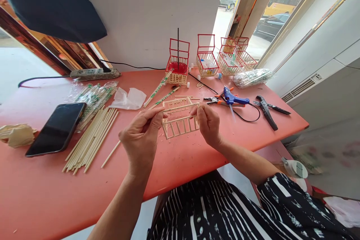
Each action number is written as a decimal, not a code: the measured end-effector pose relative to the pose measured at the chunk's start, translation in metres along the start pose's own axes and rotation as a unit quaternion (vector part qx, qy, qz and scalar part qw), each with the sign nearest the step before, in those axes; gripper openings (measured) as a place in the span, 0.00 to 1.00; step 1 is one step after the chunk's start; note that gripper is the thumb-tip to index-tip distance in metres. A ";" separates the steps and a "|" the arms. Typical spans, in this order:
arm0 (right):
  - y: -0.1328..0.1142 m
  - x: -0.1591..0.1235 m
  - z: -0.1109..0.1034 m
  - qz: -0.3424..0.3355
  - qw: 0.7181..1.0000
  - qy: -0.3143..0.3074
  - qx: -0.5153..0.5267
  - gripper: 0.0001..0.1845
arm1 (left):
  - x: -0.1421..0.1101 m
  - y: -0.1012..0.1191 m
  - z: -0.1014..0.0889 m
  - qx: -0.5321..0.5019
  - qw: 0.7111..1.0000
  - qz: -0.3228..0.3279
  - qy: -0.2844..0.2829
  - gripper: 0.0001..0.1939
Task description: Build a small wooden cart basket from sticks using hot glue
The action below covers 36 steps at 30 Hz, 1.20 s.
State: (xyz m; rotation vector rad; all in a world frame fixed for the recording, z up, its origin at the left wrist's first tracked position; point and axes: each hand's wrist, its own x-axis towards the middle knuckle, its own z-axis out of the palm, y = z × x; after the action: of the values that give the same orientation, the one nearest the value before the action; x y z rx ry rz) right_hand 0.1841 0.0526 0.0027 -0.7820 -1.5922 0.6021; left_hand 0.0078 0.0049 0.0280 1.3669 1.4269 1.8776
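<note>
Between my hands is a small frame of wooden sticks (182, 126), with short bars set across its near side. My left hand (143, 129) pinches its left end and my right hand (207, 122) pinches its right end. Fingers hide both ends of the frame. Just beyond it, a flat lattice of sticks (180, 103) lies on the red table (174, 172) among wood crumbs. Left of my left hand lie a single stick (111, 153) and a bundle of bare wooden sticks (91, 140).
A blue glue gun (233, 97), pliers (215, 100) and a black-handled tool (267, 112) lie at the right. Small red-rimmed stick carts (206, 56) stand along the back. At the left are a phone (57, 129), wrapped chopsticks (97, 97) and a power strip (95, 74).
</note>
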 end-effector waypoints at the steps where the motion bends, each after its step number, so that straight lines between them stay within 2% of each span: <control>1: 0.000 0.000 0.000 0.000 1.000 0.000 -0.002 0.21 | 0.000 0.000 0.000 0.003 1.000 0.001 0.000 0.07; 19: 0.002 0.001 0.001 -0.015 1.000 -0.003 0.000 0.19 | 0.000 -0.006 0.000 0.004 1.000 -0.013 -0.001 0.09; 29: 0.002 0.003 0.003 -0.018 1.000 -0.008 -0.021 0.22 | 0.003 -0.017 0.001 -0.024 1.000 -0.008 0.006 0.07; 36: 0.004 0.004 0.005 -0.021 0.999 -0.012 -0.033 0.22 | 0.005 -0.016 -0.001 -0.042 0.999 -0.003 0.014 0.07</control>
State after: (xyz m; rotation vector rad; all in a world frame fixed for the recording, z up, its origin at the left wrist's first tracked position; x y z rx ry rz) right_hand 0.1794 0.0585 0.0014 -0.7902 -1.6541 0.5336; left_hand 0.0014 0.0148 0.0155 1.3003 1.3490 1.9373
